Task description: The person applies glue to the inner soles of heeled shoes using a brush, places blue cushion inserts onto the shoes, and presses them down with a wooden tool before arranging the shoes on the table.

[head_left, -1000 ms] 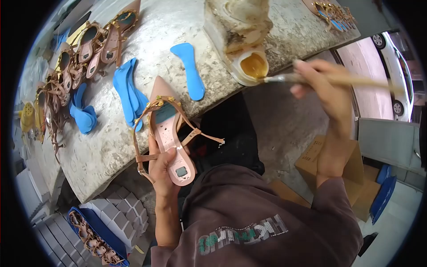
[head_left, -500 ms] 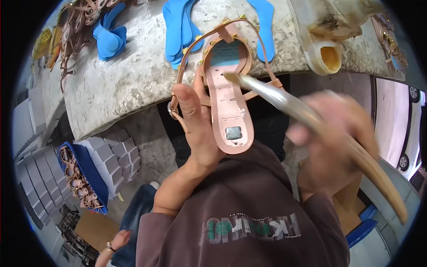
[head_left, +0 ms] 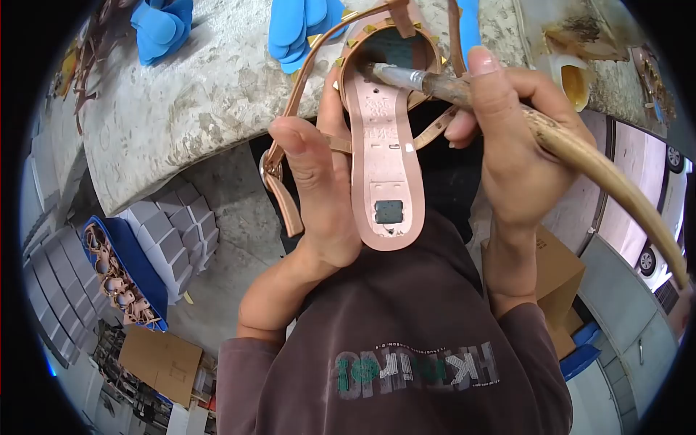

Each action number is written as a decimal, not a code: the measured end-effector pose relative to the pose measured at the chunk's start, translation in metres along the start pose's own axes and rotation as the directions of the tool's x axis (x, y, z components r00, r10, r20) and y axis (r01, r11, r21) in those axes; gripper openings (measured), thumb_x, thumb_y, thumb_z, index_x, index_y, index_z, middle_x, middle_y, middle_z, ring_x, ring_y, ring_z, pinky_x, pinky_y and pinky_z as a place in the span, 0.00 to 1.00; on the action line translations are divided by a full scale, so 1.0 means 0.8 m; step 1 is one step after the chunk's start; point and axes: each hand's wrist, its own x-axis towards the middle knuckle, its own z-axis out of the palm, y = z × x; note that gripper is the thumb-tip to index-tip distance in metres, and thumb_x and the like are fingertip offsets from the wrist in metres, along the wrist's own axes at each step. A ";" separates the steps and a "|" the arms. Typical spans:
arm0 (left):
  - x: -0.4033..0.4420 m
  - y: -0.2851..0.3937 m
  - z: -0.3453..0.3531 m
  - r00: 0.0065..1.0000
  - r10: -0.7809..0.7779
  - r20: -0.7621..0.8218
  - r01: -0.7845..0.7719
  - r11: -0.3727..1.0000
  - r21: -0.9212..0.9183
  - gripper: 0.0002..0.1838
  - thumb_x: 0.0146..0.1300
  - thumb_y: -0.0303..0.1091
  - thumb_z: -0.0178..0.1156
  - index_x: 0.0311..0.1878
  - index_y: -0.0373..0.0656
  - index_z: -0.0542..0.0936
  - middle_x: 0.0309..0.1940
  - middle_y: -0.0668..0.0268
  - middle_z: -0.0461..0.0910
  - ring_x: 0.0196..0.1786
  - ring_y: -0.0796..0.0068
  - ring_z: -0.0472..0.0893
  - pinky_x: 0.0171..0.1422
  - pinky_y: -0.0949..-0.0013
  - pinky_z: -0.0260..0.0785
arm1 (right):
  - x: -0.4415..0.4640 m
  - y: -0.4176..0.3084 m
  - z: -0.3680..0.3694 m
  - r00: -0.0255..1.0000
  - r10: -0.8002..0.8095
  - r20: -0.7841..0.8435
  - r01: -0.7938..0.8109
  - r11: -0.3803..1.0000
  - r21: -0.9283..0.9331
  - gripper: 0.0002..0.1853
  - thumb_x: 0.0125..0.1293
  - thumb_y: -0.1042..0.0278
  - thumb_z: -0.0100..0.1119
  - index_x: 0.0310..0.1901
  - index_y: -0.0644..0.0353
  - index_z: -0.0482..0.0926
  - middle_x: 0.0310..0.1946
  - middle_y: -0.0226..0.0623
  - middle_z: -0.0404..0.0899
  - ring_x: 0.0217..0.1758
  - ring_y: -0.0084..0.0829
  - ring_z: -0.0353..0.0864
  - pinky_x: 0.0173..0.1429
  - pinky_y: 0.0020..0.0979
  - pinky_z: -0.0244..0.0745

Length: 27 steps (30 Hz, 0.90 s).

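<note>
My left hand (head_left: 319, 188) holds a pink studded sandal (head_left: 384, 159) from its left side and from beneath, its thumb sticking up beside a loose strap. The sandal's heel points toward me, with a dark rectangle on the heel area. Closed round a long wooden brush (head_left: 565, 141) is my right hand (head_left: 515, 138). The bristles touch the insole near the front opening, where the surface looks dark. Behind the sandal, blue insole pieces (head_left: 296, 29) lie on the worktable (head_left: 188, 101). An open container of amber liquid (head_left: 575, 85) stands beyond my right hand.
More blue pieces (head_left: 161, 30) lie at the table's upper left. On the floor side are stacked grey boxes (head_left: 163, 246), a blue tray of sandals (head_left: 138, 268) and cardboard (head_left: 159, 362). A cardboard box (head_left: 558, 275) stands at the right.
The brush has moved from the amber container to the sandal, its tip now further toward the toe. The sandal has come up and right, closer to the camera.
</note>
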 end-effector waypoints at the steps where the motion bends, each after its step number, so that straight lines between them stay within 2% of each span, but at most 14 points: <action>1: 0.002 0.002 -0.004 1.000 -0.002 0.009 0.002 1.000 -0.027 0.65 0.46 0.92 0.31 0.76 0.47 0.57 0.53 0.64 0.77 0.41 0.70 0.80 0.44 0.68 0.76 | 0.001 -0.002 -0.001 1.000 0.005 0.006 -0.005 1.000 0.000 0.12 0.67 0.68 0.65 0.27 0.67 0.80 0.16 0.35 0.79 0.17 0.19 0.76 0.25 0.20 0.71; 2: 0.002 0.004 -0.010 0.994 0.023 0.106 -0.031 0.996 0.081 0.65 0.50 0.89 0.27 0.77 0.41 0.48 0.64 0.63 0.67 0.57 0.69 0.70 0.60 0.68 0.63 | 0.003 -0.004 -0.003 0.999 0.049 0.018 -0.049 0.999 0.003 0.12 0.67 0.68 0.65 0.27 0.66 0.80 0.16 0.34 0.79 0.17 0.19 0.75 0.24 0.20 0.70; 4: 0.004 0.006 -0.019 0.980 0.031 0.199 -0.068 0.981 0.183 0.65 0.54 0.86 0.23 0.79 0.36 0.38 0.75 0.62 0.57 0.74 0.68 0.59 0.76 0.68 0.51 | 0.004 -0.009 -0.004 0.992 0.124 0.026 -0.124 0.992 0.005 0.14 0.67 0.67 0.64 0.26 0.66 0.80 0.15 0.34 0.78 0.16 0.19 0.74 0.23 0.20 0.68; 9: 0.012 0.017 -0.019 0.945 0.066 0.321 -0.131 0.974 0.186 0.65 0.52 0.87 0.20 0.79 0.38 0.40 0.75 0.61 0.57 0.74 0.68 0.60 0.76 0.67 0.51 | -0.001 -0.011 -0.016 0.991 0.102 0.083 -0.105 0.994 0.032 0.15 0.69 0.68 0.60 0.26 0.67 0.77 0.16 0.40 0.78 0.15 0.23 0.73 0.22 0.22 0.68; 10: 0.015 0.013 -0.021 0.951 0.077 0.300 -0.113 0.988 0.104 0.64 0.53 0.87 0.20 0.79 0.38 0.43 0.74 0.60 0.58 0.74 0.68 0.60 0.76 0.67 0.52 | -0.003 -0.012 -0.019 0.990 0.089 0.108 -0.096 0.993 0.065 0.15 0.70 0.69 0.59 0.25 0.67 0.76 0.17 0.42 0.78 0.15 0.24 0.72 0.22 0.23 0.68; 11: 0.014 0.015 -0.022 0.952 0.077 0.295 -0.112 0.988 0.103 0.64 0.53 0.87 0.20 0.79 0.38 0.43 0.74 0.60 0.58 0.74 0.68 0.60 0.76 0.67 0.52 | -0.006 -0.015 -0.022 0.989 0.092 0.112 -0.100 0.993 0.065 0.15 0.70 0.69 0.59 0.25 0.67 0.76 0.17 0.42 0.78 0.15 0.24 0.72 0.22 0.23 0.68; 13: 0.013 0.021 -0.024 0.934 0.050 0.353 -0.134 0.966 0.219 0.63 0.54 0.86 0.19 0.78 0.38 0.46 0.72 0.60 0.61 0.72 0.69 0.63 0.74 0.66 0.55 | -0.014 -0.024 -0.027 0.992 0.062 0.114 -0.066 0.997 0.027 0.14 0.70 0.71 0.57 0.25 0.67 0.75 0.19 0.46 0.78 0.15 0.25 0.72 0.22 0.24 0.69; 14: 0.012 0.024 -0.025 0.935 0.042 0.353 -0.130 0.965 0.228 0.63 0.54 0.86 0.20 0.78 0.38 0.46 0.72 0.60 0.61 0.71 0.69 0.63 0.74 0.66 0.55 | -0.021 -0.030 -0.026 0.992 0.106 0.067 -0.108 0.994 0.023 0.13 0.70 0.72 0.56 0.26 0.68 0.76 0.20 0.47 0.79 0.14 0.24 0.72 0.22 0.24 0.70; 18: 0.010 0.030 -0.019 0.945 0.015 0.326 -0.092 0.971 0.222 0.63 0.55 0.86 0.21 0.78 0.38 0.47 0.71 0.59 0.63 0.70 0.67 0.65 0.74 0.66 0.57 | -0.042 -0.042 -0.032 0.990 0.113 0.088 -0.113 0.994 -0.006 0.13 0.70 0.71 0.54 0.29 0.70 0.76 0.21 0.49 0.79 0.11 0.23 0.70 0.18 0.20 0.66; 19: 0.009 0.031 -0.016 0.948 0.010 0.318 -0.084 0.972 0.221 0.63 0.55 0.86 0.21 0.78 0.38 0.48 0.70 0.59 0.63 0.70 0.67 0.65 0.74 0.66 0.57 | -0.047 -0.038 -0.037 0.990 0.020 0.142 -0.028 0.998 0.057 0.12 0.70 0.72 0.52 0.29 0.70 0.76 0.22 0.50 0.79 0.11 0.22 0.69 0.17 0.20 0.65; 22: 0.012 0.035 -0.008 0.957 -0.010 0.291 -0.059 0.972 0.226 0.63 0.55 0.86 0.22 0.77 0.38 0.49 0.70 0.58 0.65 0.69 0.66 0.67 0.73 0.65 0.58 | -0.059 -0.038 -0.049 0.967 -0.096 0.235 0.072 0.992 0.107 0.13 0.72 0.72 0.48 0.31 0.71 0.75 0.25 0.53 0.78 0.10 0.21 0.67 0.16 0.18 0.63; 26: 0.009 0.041 0.004 0.965 -0.038 0.259 -0.022 0.974 0.226 0.63 0.55 0.87 0.24 0.77 0.37 0.50 0.69 0.57 0.66 0.68 0.65 0.69 0.73 0.65 0.60 | -0.063 -0.041 -0.057 0.942 -0.129 0.310 0.105 0.990 0.092 0.15 0.73 0.68 0.49 0.30 0.70 0.74 0.25 0.52 0.77 0.12 0.19 0.68 0.16 0.18 0.63; 27: 0.008 0.043 0.008 0.967 -0.051 0.249 -0.006 0.975 0.224 0.63 0.55 0.87 0.24 0.77 0.37 0.51 0.68 0.57 0.67 0.68 0.65 0.69 0.73 0.65 0.60 | -0.058 -0.041 -0.059 0.911 -0.192 0.366 0.188 0.981 0.048 0.15 0.73 0.67 0.51 0.30 0.69 0.74 0.26 0.52 0.78 0.12 0.19 0.68 0.16 0.17 0.63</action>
